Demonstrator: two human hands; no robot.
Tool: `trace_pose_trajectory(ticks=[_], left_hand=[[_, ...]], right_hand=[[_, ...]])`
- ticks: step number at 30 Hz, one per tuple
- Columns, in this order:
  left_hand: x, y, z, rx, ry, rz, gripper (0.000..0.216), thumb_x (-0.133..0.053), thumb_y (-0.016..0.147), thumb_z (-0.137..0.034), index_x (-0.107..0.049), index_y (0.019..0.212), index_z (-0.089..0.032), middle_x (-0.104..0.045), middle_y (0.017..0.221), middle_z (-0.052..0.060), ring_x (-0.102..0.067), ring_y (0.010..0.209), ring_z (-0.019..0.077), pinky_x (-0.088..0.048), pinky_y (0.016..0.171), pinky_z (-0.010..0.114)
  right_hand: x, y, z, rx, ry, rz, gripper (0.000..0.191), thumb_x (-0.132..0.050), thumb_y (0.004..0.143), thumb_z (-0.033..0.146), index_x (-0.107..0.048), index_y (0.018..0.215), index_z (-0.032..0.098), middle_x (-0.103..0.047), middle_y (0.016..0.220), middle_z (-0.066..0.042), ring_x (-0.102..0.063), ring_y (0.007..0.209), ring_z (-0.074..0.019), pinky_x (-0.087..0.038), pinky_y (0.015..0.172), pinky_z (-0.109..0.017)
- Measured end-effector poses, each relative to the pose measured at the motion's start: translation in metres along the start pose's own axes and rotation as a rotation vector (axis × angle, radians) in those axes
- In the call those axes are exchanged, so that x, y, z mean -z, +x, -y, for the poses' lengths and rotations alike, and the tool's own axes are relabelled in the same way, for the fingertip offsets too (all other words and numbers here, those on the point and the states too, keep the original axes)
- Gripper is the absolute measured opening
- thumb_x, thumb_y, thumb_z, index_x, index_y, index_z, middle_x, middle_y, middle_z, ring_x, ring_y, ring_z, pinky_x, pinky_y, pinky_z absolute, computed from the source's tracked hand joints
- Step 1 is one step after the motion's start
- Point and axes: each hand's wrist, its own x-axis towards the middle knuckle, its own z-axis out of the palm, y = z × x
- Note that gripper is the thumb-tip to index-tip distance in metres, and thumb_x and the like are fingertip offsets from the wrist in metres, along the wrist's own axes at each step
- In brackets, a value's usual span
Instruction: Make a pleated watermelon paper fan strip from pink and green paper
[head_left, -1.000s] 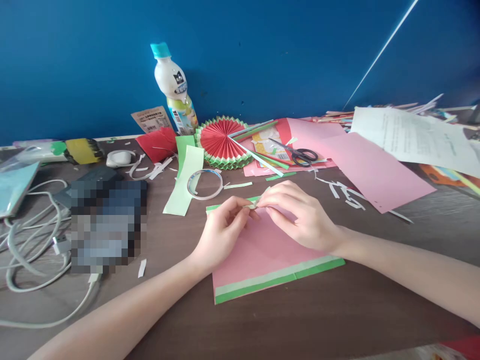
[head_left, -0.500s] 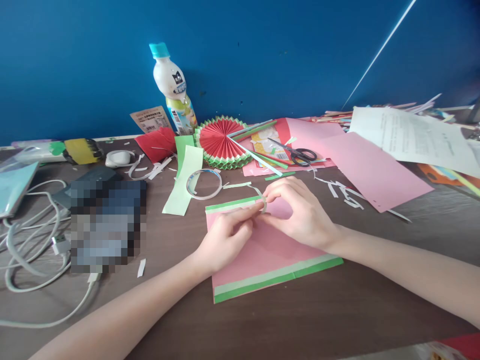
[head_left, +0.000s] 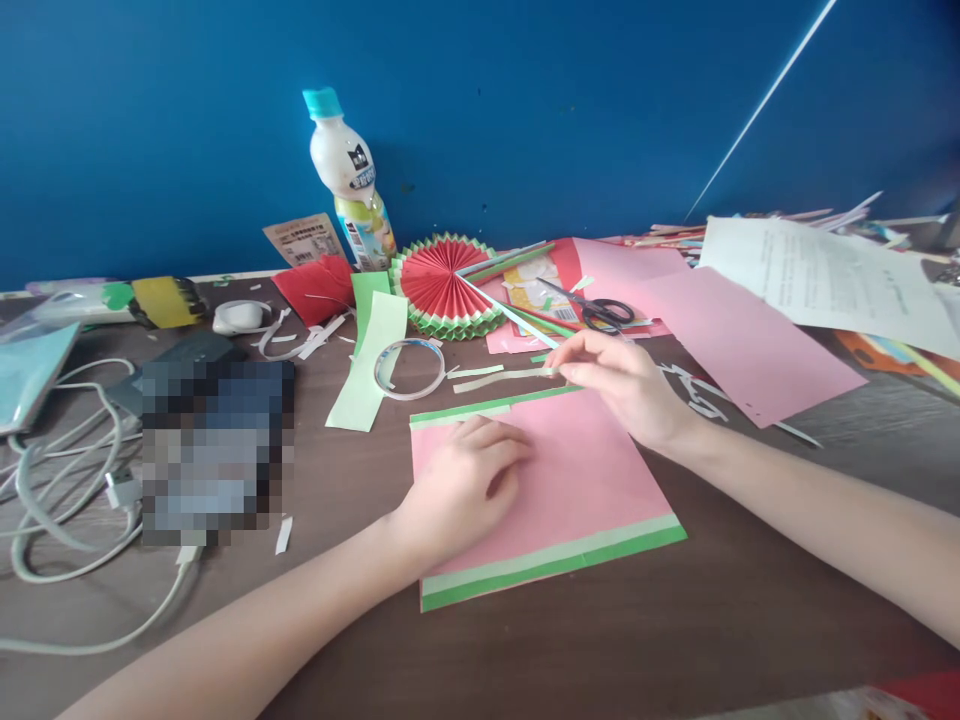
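Right hand (head_left: 630, 385) pinches a pale strip (head_left: 502, 379) between thumb and fingertips, strip stretching left beyond the pink sheet (head_left: 577, 470). Left hand (head_left: 469, 480), loosely curled, rests on that sheet's left half. Half a second ago they met; now they've parted, the right farther off! Green bands line near and far edges; dark tabletop (head_left: 540, 640) spreads nearside.

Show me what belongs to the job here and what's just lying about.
Likely part of the job:
pink sheet, under the left hand
pale strip, pinched by the right hand
perhaps tape roll and scissors

Probably just lying about:
bottle
white cable
printed sheet
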Motion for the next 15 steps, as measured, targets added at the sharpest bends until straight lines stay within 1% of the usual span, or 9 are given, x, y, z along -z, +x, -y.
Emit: trace_pose_trajectory(ticks=[3,5,8,10,15], left_hand=[[0.000,-0.003,0.000,-0.070,0.156,-0.016,0.024,-0.043,0.077,-0.006,-0.064,0.085,-0.016,-0.067,0.088,0.005,-0.058,0.082,0.0170,-0.049,0.075,0.031],[0.000,-0.004,0.001,-0.083,0.223,-0.048,0.023,-0.042,0.078,-0.005,-0.062,0.082,-0.015,-0.066,0.085,0.004,-0.057,0.079,0.0161,-0.049,0.072,0.030],[0.000,-0.003,0.006,-0.105,0.341,-0.100,0.022,-0.041,0.079,-0.005,-0.060,0.080,-0.015,-0.066,0.087,0.004,-0.057,0.081,0.0171,-0.048,0.071,0.031],[-0.001,-0.002,0.008,-0.107,0.415,-0.115,0.020,-0.042,0.080,-0.006,-0.060,0.082,-0.015,-0.066,0.088,0.005,-0.057,0.082,0.0182,-0.048,0.071,0.031],[-0.005,-0.005,0.008,-0.138,0.564,-0.101,0.021,-0.041,0.082,-0.005,-0.061,0.086,-0.013,-0.065,0.089,0.006,-0.057,0.080,0.0182,-0.050,0.069,0.030]], right_hand=[[0.006,0.008,-0.003,-0.137,0.279,0.016,0.004,-0.056,0.073,0.022,-0.057,0.073,0.018,-0.062,0.076,-0.001,-0.059,0.076,-0.0148,-0.041,0.066,-0.027],[0.007,0.010,-0.004,-0.197,0.373,0.031,0.006,-0.059,0.072,0.022,-0.057,0.070,0.017,-0.060,0.073,0.000,-0.059,0.072,-0.0134,-0.041,0.063,-0.026],[0.007,0.010,-0.005,-0.266,0.372,0.042,0.012,-0.066,0.069,0.023,-0.056,0.068,0.016,-0.060,0.070,0.001,-0.059,0.067,-0.0111,-0.041,0.058,-0.023],[0.007,0.009,-0.006,-0.297,0.345,0.020,0.018,-0.071,0.066,0.024,-0.054,0.067,0.016,-0.060,0.068,0.001,-0.060,0.065,-0.0112,-0.042,0.055,-0.022],[0.007,0.007,-0.011,-0.289,0.347,-0.141,0.030,-0.075,0.061,0.027,-0.047,0.062,0.018,-0.061,0.061,0.001,-0.064,0.061,-0.0139,-0.047,0.052,-0.023]])
